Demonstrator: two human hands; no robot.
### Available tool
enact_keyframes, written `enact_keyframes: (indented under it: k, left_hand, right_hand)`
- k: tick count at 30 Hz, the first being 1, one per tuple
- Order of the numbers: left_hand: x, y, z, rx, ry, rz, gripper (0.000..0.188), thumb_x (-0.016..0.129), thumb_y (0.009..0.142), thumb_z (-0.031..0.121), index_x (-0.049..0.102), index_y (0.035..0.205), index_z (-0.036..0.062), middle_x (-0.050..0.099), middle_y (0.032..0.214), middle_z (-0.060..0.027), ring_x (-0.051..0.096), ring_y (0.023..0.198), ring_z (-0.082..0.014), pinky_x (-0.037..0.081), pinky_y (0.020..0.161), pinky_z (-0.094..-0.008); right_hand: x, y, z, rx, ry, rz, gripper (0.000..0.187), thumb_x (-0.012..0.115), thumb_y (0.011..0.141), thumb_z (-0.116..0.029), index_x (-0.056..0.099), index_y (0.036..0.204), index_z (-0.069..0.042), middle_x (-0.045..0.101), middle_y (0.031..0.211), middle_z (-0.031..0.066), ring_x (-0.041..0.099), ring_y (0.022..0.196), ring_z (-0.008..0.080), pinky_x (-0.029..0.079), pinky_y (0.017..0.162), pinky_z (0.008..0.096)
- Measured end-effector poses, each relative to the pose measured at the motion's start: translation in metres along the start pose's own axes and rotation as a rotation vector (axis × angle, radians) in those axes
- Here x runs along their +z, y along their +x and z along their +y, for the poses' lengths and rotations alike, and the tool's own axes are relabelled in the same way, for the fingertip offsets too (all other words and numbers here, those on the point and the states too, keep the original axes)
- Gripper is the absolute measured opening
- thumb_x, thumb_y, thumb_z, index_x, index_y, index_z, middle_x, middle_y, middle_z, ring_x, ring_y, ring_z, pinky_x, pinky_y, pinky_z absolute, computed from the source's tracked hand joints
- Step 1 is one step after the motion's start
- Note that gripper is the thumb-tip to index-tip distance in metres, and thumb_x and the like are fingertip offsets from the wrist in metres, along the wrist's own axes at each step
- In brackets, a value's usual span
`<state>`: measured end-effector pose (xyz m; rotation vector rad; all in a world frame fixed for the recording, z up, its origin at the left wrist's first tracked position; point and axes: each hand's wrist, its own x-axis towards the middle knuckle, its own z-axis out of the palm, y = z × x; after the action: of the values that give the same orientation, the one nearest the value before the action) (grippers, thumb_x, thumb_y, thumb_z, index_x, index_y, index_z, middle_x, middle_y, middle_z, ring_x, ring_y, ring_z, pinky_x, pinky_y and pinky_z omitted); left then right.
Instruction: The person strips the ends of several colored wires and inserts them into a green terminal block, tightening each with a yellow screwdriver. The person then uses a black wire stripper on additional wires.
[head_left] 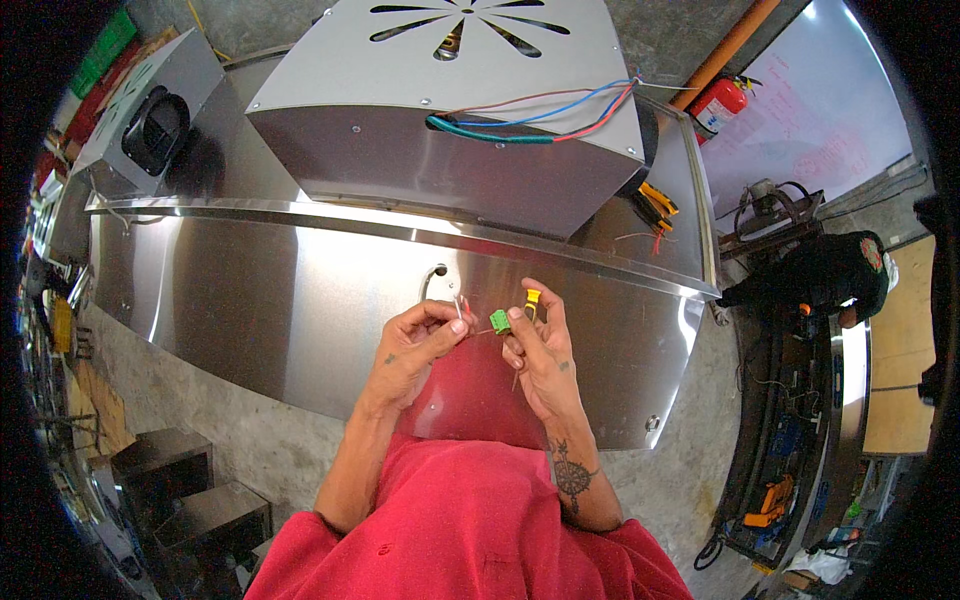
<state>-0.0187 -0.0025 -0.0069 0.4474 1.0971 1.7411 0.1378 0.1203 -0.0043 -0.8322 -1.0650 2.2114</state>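
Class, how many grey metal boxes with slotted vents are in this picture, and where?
2: a large box at top centre on the steel bench, and another box at upper left. Others could be hidden behind these.

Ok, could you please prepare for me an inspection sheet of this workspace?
Surface: shiny steel bench, with a raised metal strip along it.
Work items: green connector, yellow-handled tool, thin wires.
Clutter: yellow-and-black tools right of the large grey housing.
Hands: left hand pinches the wires; right hand holds both connector and tool.
Cables: green-sleeved cable with loose coloured wires, against the housing.
Surroundings: fire extinguisher, whiteboard, another person at right.
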Motion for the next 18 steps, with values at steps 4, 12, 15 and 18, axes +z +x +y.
enact_keyframes:
  k: [4,12,15,18]
  left_hand:
    - [0.002,0.001,-0.006,0.067,-0.083,0.048,0.014,0.076,0.099,0.009,0.073,0.111,0.0017,0.075,0.112,-0.0103,0.069,0.101,-0.0158,0.056,0.096,-0.0313]
    - [0.009,-0.002,-0.003,0.118,0.028,0.11,0.02,0.075,0.099,0.006,0.074,0.118,-0.0005,0.076,0.112,-0.0106,0.069,0.103,-0.0136,0.056,0.097,-0.0305]
    - [0.008,-0.002,-0.004,0.149,0.094,0.135,0.021,0.075,0.099,0.006,0.074,0.119,-0.0006,0.075,0.113,-0.0103,0.069,0.1,-0.0133,0.057,0.093,-0.0295]
    - [0.016,-0.005,0.003,0.133,0.211,0.188,0.019,0.075,0.099,0.006,0.074,0.117,-0.0013,0.073,0.116,-0.0097,0.07,0.095,-0.0133,0.057,0.088,-0.0284]
  right_hand:
    - [0.002,0.0,0.002,-0.009,0.003,0.001,0.054,0.067,0.107,-0.02,0.039,0.153,-0.017,0.061,0.101,-0.0001,0.046,0.072,0.0033,0.038,0.061,0.0218]
    - [0.007,0.0,0.004,-0.03,-0.059,0.012,0.053,0.067,0.107,-0.02,0.039,0.152,-0.015,0.056,0.095,-0.0023,0.046,0.075,0.0041,0.037,0.061,0.0219]
    - [0.009,-0.001,0.003,-0.019,-0.035,0.026,0.054,0.065,0.108,-0.018,0.038,0.154,-0.013,0.062,0.099,-0.0004,0.045,0.07,0.0013,0.039,0.061,0.02]
    - [0.008,-0.001,0.005,-0.022,-0.037,0.021,0.054,0.068,0.107,-0.023,0.039,0.152,-0.016,0.056,0.093,-0.0039,0.045,0.074,0.004,0.037,0.061,0.0221]
